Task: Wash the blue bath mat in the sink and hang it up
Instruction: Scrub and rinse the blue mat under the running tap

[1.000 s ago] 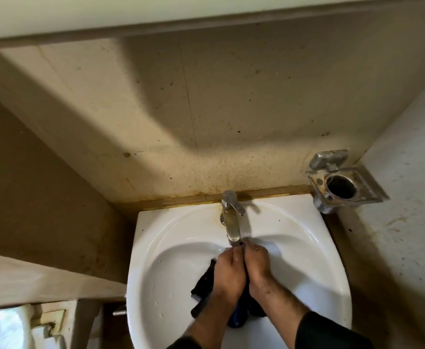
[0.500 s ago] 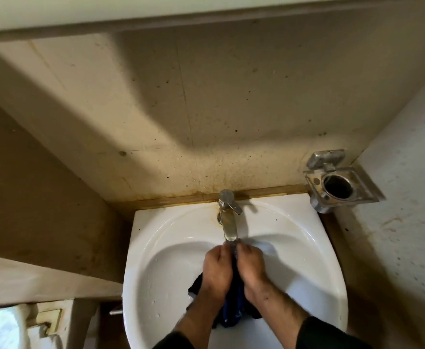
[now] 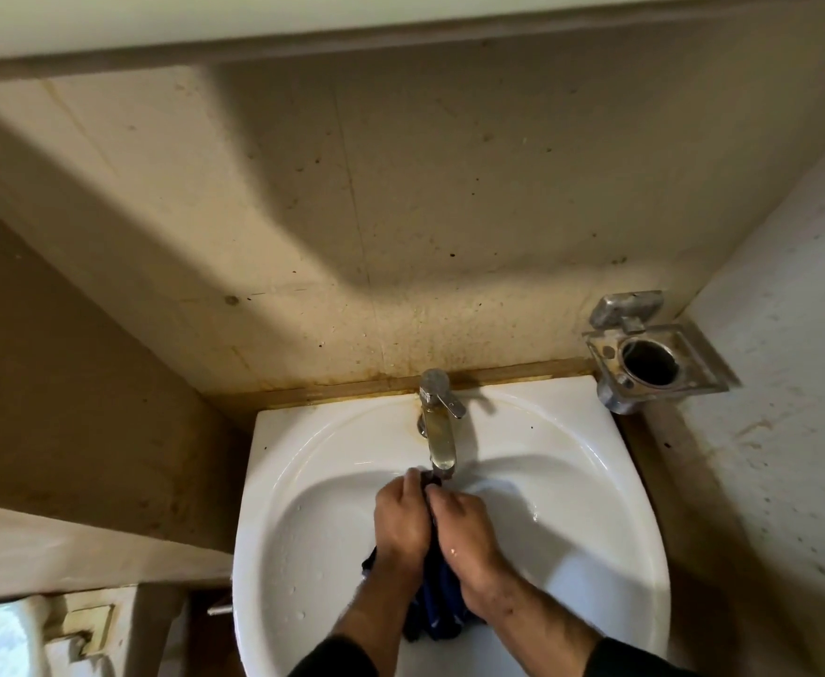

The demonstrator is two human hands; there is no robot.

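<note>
A: Fingers [image 3: 412, 481]: both our hands clamp the bunched blue bath mat [image 3: 437, 613] just below the tap [image 3: 437, 432], inside the sink [image 3: 596, 505].

B: Handling: soft, sodden, likely heavy; we'd grip thick folds.

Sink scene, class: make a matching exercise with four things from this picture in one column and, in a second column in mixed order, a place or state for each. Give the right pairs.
Things:
1. bath mat
2. tap
3. metal holder
4. sink

Places or states:
A. fixed to the wall at the sink's right back corner, nothing in it
B. white, set against the stained wall
C. bunched up between the left hand and the right hand
D. stands at the back rim, spout over the hands

Pairs: 1-C, 2-D, 3-A, 4-B
</note>
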